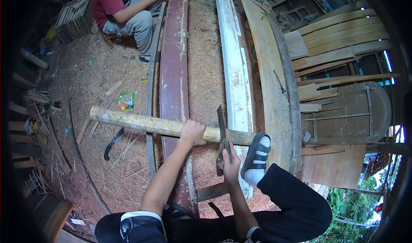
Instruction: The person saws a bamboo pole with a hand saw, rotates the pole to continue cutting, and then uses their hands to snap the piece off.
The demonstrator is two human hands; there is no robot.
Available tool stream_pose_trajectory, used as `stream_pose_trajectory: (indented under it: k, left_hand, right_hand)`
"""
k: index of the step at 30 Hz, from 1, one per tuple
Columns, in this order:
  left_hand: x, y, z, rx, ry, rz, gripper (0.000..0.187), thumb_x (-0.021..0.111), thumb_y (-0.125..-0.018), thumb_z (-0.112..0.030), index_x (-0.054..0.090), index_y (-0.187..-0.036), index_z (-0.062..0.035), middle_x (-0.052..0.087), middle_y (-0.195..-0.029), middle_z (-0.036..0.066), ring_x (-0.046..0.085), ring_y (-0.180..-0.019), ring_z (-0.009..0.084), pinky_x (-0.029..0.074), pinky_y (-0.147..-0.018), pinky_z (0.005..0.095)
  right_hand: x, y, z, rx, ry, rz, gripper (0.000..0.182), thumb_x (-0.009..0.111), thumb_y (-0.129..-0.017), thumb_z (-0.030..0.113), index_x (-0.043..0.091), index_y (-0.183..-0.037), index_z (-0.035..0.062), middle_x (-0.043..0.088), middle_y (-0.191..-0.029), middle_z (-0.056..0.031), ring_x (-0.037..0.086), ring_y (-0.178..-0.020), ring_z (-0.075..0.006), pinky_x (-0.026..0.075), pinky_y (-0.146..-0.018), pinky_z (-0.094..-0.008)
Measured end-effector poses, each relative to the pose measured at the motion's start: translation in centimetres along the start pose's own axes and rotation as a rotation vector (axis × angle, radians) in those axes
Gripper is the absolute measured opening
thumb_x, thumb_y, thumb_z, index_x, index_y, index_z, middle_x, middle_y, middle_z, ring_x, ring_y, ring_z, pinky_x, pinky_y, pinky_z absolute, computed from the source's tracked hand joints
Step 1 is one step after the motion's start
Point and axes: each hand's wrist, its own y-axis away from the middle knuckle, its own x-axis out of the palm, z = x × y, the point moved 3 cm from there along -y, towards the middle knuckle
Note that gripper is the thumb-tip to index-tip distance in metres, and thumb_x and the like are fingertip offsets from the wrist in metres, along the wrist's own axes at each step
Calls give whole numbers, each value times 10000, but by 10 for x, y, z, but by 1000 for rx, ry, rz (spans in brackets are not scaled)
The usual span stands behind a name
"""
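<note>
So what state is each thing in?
Pole: lying across maroon board and white board
Saw: gripped, blade across the pole
Left hand: closed on the pole
Right hand: closed around the saw
Sandal: worn, at pole's end
Packet: lying on the ground
Black-handled tool: on ground

No text is legible: print on the green packet is too small, and white lettering on the dark clothing is cut off.

The bare left forearm slants forward to the left hand, palm down, fingers curled, while the right hand grips tightly, closer in.
</note>
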Motion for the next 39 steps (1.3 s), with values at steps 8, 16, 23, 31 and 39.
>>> stream_pose_trajectory:
  k: [8, 16, 23, 31, 39]
  left_hand:
    - [-9, -8, 9, -33, -11, 50, 599, 853, -585, -483, 682, -971, -58, 724, -837, 143, 715, -807, 306, 562, -734, 412]
    - [-10, -5, -1, -45, -1, 118, 606, 872, -580, -459, 659, -996, -73, 720, -876, 125, 707, -846, 294, 548, -758, 413]
    - [11, 14, -12, -12, -12, -174, 579, 869, -581, -332, 616, -1038, -81, 661, -1010, 109, 654, -995, 259, 472, -893, 394]
    - [-1, -1, -5, -49, 35, 75, 587, 869, -581, -395, 619, -997, -66, 701, -899, 116, 682, -909, 279, 533, -806, 397]
    - [8, 1, -2, 73, 3, -134, 529, 832, -629, -314, 619, -1022, -31, 707, -875, 115, 709, -817, 268, 549, -729, 392]
  right_hand:
    - [0, 22, 0, -68, 107, -26, 461, 540, -1006, 144, 469, -1414, -58, 586, -862, 13, 439, -605, -31, 368, -521, -196]
    - [-19, 57, 4, -11, 160, 4, 440, 559, -1004, 173, 504, -1394, -24, 544, -815, 39, 443, -618, -30, 369, -524, -203]
    - [-22, 54, -11, -60, 120, -59, 415, 569, -999, 149, 524, -1372, -27, 565, -823, 37, 445, -611, -20, 355, -506, -195]
    - [-4, 44, 10, -18, 110, -45, 428, 547, -1016, 142, 500, -1426, 29, 423, -634, 86, 323, -493, 1, 260, -431, -207]
    - [3, 28, 14, 5, 109, -17, 450, 532, -1024, 151, 461, -1451, 24, 358, -605, 75, 297, -491, -14, 271, -452, -208]
